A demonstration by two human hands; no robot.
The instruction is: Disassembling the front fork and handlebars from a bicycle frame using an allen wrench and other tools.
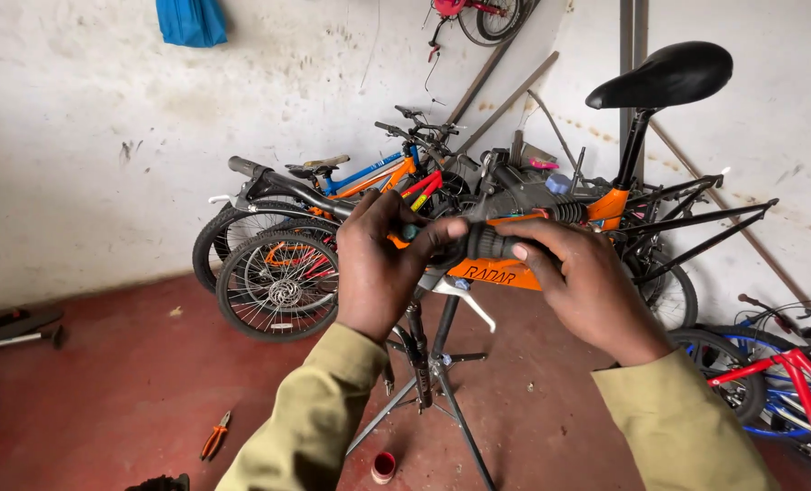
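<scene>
Both hands up close: left hand point(378, 264) pinching a small green-tipped tool point(411, 231); right hand point(578, 286) wrapped round black handlebar grip point(489, 243) between them; probably rubbery, stiff underneath; best gripped mid-sleeve; orange bike frame point(505, 273) just behind.

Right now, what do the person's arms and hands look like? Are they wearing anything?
Both arms wear long, loose sleeves of olive-khaki cloth, the left sleeve and the right sleeve, each ending at the wrist in a plain cuff. The left hand and right hand are bare: no gloves, and no rings or watch in sight.
</scene>
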